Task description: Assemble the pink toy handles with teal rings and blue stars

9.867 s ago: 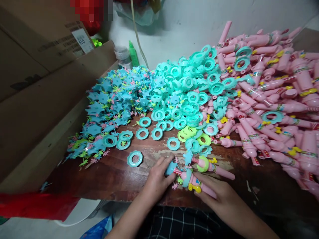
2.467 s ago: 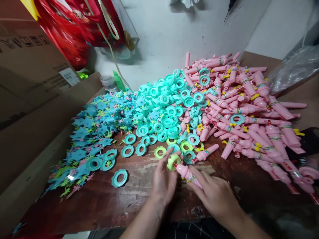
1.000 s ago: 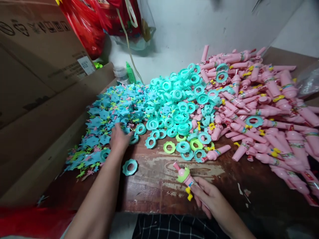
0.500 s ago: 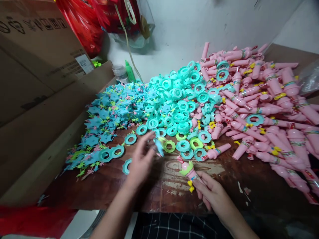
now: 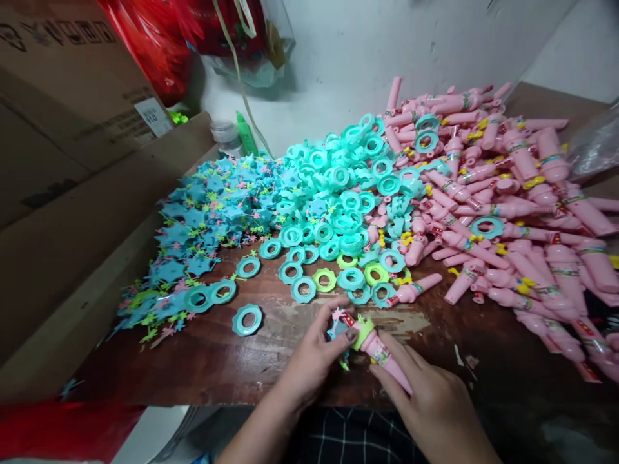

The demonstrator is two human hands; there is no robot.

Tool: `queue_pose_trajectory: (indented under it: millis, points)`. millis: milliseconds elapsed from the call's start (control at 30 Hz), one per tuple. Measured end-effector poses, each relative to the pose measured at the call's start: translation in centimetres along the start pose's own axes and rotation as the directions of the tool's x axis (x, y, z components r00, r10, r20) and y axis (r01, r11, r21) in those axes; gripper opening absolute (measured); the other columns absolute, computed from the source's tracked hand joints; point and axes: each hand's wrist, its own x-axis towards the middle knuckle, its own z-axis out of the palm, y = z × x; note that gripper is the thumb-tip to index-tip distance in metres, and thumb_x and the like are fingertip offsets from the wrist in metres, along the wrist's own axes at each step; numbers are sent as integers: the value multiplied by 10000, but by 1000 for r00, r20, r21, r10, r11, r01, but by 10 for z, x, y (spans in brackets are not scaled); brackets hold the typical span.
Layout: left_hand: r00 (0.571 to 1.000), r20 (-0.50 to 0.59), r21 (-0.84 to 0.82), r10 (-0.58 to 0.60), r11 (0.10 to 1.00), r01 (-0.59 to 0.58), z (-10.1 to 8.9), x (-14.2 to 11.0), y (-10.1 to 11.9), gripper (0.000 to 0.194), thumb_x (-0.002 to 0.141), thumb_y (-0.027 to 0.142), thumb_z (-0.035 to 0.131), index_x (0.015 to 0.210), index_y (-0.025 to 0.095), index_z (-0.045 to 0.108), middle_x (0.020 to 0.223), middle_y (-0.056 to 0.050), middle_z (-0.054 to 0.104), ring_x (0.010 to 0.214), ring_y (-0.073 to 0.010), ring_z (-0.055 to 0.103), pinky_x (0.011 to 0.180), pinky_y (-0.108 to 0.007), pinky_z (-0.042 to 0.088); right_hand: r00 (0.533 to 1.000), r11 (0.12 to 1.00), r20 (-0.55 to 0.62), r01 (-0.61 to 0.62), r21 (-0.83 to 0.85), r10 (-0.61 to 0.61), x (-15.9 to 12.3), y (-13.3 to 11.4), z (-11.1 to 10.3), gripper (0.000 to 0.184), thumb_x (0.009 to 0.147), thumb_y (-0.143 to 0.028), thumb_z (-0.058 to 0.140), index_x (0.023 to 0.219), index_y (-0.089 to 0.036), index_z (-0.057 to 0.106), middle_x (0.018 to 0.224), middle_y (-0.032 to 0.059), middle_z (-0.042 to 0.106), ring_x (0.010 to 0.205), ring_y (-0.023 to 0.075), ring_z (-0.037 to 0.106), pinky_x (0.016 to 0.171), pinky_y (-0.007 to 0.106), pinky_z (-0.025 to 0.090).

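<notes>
A pale wall (image 5: pixel 338 64) stands behind a dark brown wooden surface (image 5: pixel 232 367), whose finish is worn through to lighter wood near the middle. A cardboard box (image 5: pixel 62 103) with printed symbols and a white label occupies the left side. Red bags (image 5: pixel 149 51) hang against the wall beyond it.

Three heaps cover the rear of the surface. The largest, at the right, consists of pink toys (image 5: pixel 512 212) with yellow parts. The middle heap consists of teal rings (image 5: pixel 338 175); a few rings lie on the pink heap. The left heap consists of blue star pieces (image 5: pixel 198 265) bearing small pink and green figures.

The right hand (image 5: pixel 430 393) has its grip clamped around the body of one pink toy (image 5: pixel 384 357), held tilted above the front part of the surface, its striped end toward the left hand (image 5: pixel 309 354). The left grip is pinched together, thumb foremost, on a blue star piece (image 5: pixel 334 330) at that end. Whether the striped end enters the piece cannot be determined.

A clear jar (image 5: pixel 226 136) and a green bottle (image 5: pixel 245 134) stand side by side at the wall. A lime green ring (image 5: pixel 363 332) encircles the held toy. One loose teal ring (image 5: pixel 236 322) lies apart, left of the hands.
</notes>
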Motion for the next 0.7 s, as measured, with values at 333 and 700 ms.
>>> queue_pose_trajectory:
  millis: [333,700]
  points:
    - [919,-161,847,361,528,-59,-24,10,-25,750,829,343,668,1479,374,296,1414,-81,411,1317,-258,385,1146,-483,334,796,863,562,-430,264,225,-3,35,-3,521,902,-634,394,1378,-437,466,1413,-134,419,1342,57,459,1141,171,435]
    - [955,-113,797,273,599,-77,-34,2,-17,558,814,189,665,1324,376,538,1308,-9,575,1232,-211,481,1113,-425,367,722,804,650,-522,284,239,6,24,3,536,861,-608,445,1357,-413,505,1405,-95,441,1325,107,477,1202,254,375]
